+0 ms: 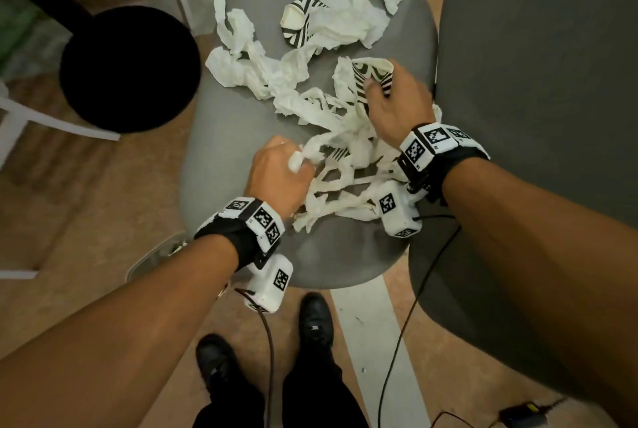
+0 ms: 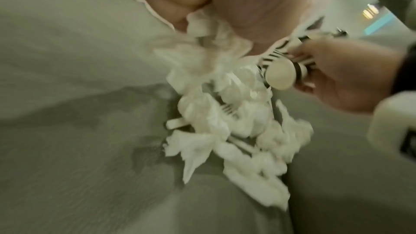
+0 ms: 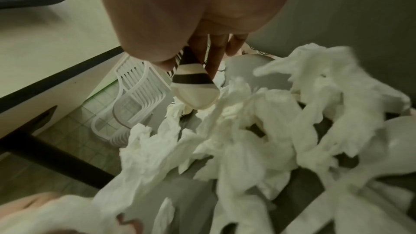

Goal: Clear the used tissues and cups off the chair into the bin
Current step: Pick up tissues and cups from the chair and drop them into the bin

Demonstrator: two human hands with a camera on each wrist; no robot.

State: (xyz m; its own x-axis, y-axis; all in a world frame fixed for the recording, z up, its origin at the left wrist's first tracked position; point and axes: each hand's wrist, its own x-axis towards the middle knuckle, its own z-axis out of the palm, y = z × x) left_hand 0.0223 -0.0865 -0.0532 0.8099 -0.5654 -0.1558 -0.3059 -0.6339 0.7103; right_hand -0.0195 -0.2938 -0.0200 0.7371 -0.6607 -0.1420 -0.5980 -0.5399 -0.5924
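Note:
Crumpled white tissues lie strewn over the grey chair seat. My left hand grips a bunch of tissue at the near side of the pile. My right hand holds a black-and-white striped paper cup on its side at the seat's right; the cup shows its pale base in both wrist views. A second striped cup lies tipped among tissues at the far side. A white plastic fork pokes out of the pile.
A round black bin stands on the floor left of the chair. The grey chair back rises at the right. White chair legs stand at far left. Cables trail to the floor by my black shoes.

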